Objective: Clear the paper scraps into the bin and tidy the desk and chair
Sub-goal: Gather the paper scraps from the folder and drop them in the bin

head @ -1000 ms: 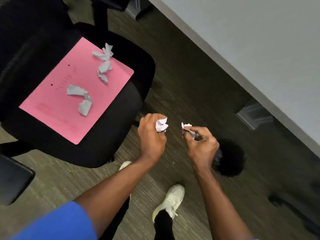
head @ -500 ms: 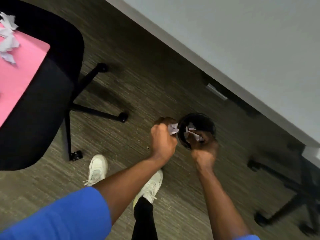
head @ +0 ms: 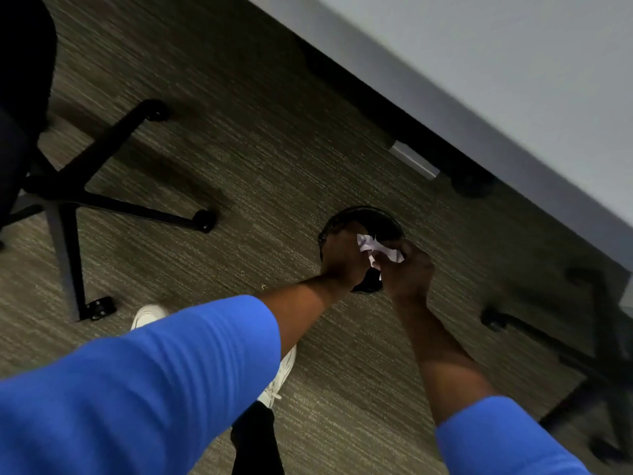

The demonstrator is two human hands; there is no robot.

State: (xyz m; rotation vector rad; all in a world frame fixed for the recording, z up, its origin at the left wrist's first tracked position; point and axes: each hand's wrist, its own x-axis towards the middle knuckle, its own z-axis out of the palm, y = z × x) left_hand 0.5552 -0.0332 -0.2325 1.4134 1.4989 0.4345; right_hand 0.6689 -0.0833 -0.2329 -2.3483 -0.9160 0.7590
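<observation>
A small round black bin [head: 368, 214] stands on the carpet near the desk [head: 513, 63]. Both of my hands hover right over its mouth, close together. My left hand [head: 342, 260] is closed, with a white paper scrap [head: 366, 242] showing at its fingers. My right hand [head: 407, 274] is closed on crumpled white paper scraps [head: 390, 254]. The hands hide most of the bin's opening. The black office chair [head: 24, 97] sits at the far left, with only its seat edge and wheeled base showing.
A second chair's black wheeled base [head: 565, 354] is on the right. A desk leg foot [head: 416, 161] sits beyond the bin. My white shoes [head: 281, 375] stand on the grey-brown carpet below my arms.
The view has swung right, so the pink folder and its scraps have left the frame. Both hands, holding scraps, have come together over the bin's mouth.
</observation>
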